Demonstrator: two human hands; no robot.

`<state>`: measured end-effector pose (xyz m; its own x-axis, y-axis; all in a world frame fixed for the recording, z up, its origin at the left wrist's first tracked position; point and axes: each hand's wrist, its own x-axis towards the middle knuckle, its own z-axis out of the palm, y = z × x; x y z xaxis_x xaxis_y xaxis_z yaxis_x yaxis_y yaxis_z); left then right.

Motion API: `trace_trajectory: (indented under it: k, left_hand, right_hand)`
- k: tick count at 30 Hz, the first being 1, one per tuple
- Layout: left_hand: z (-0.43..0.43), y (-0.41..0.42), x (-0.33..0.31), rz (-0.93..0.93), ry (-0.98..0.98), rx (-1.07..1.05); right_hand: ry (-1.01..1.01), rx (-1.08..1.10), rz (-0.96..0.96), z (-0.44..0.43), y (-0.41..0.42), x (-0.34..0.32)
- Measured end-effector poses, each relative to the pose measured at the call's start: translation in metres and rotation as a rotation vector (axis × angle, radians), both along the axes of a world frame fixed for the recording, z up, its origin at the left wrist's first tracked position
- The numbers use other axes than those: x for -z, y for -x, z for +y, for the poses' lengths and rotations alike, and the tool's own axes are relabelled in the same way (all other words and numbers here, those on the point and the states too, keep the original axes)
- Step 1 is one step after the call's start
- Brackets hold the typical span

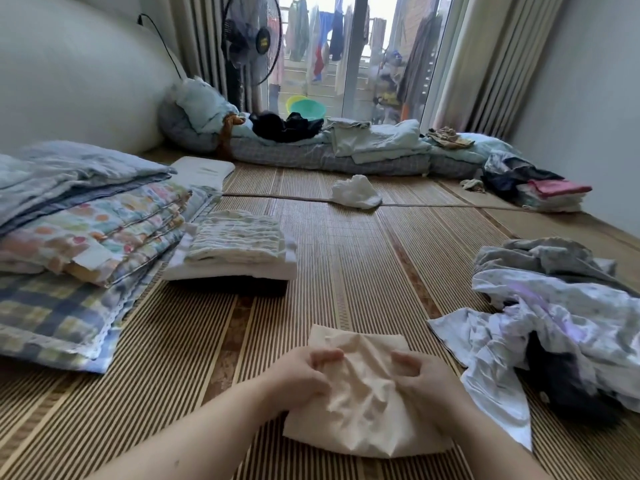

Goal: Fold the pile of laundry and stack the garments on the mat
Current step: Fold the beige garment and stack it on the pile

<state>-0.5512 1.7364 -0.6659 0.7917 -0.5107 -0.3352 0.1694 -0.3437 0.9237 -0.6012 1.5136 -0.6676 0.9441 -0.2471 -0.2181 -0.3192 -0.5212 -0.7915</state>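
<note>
A small cream garment [363, 407] lies crumpled on the striped bamboo mat [346, 265] right in front of me. My left hand [304, 375] grips its left side with curled fingers. My right hand [426, 379] grips its right side the same way. To the right sits the loose laundry pile [561, 323] of pale floral, grey and dark pieces. A stack of folded pale garments [235, 247] stands on the mat to the left, ahead of my hands.
Folded quilts and a checked pad [79, 244] fill the left side. A white crumpled cloth [356, 192] lies mid-mat. Bedding rolls [329, 147] and a standing fan [249, 39] line the far end by the window. More clothes [540, 188] sit far right.
</note>
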Motion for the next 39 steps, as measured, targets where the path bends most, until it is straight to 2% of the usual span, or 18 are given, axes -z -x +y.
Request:
trace_trajectory:
  k: [9, 13, 15, 18, 21, 24, 27, 31, 35, 39]
  left_hand:
    - [0.038, -0.018, -0.024, -0.031, 0.519, -0.253]
    - [0.082, -0.060, -0.072, -0.204, 0.568, -0.254]
    - [0.109, -0.085, -0.097, -0.382, 0.488, -0.256]
    - [0.143, -0.132, -0.126, -0.617, 0.245, -0.354]
    - [0.163, -0.182, -0.139, -0.737, -0.107, -0.393]
    - [0.172, -0.227, -0.135, -0.719, -0.318, -0.356]
    - [0.172, -0.260, -0.108, -0.562, -0.423, -0.340]
    - [0.175, -0.278, -0.057, -0.508, -0.590, -0.245]
    - [0.181, -0.275, -0.039, -0.524, -0.604, -0.300]
    - [0.173, -0.249, -0.054, -0.558, -0.694, -0.324]
  right_hand:
    - [-0.117, -0.008, -0.381, 0.045, -0.017, -0.070]
    - [-0.044, -0.117, -0.521, 0.083, -0.066, -0.118]
    - [0.024, -0.177, -0.567, 0.103, -0.102, -0.142]
    - [0.134, -0.231, -0.586, 0.134, -0.162, -0.161]
    - [0.232, -0.266, -0.565, 0.163, -0.217, -0.154]
    - [0.257, -0.275, -0.511, 0.184, -0.262, -0.128]
    - [0.104, -0.181, -0.385, 0.193, -0.296, -0.097]
    - [0.162, -0.161, -0.165, 0.188, -0.317, -0.055]
    - [0.323, -0.186, -0.152, 0.185, -0.313, -0.053]
    - [0.453, -0.251, -0.269, 0.179, -0.281, -0.070]
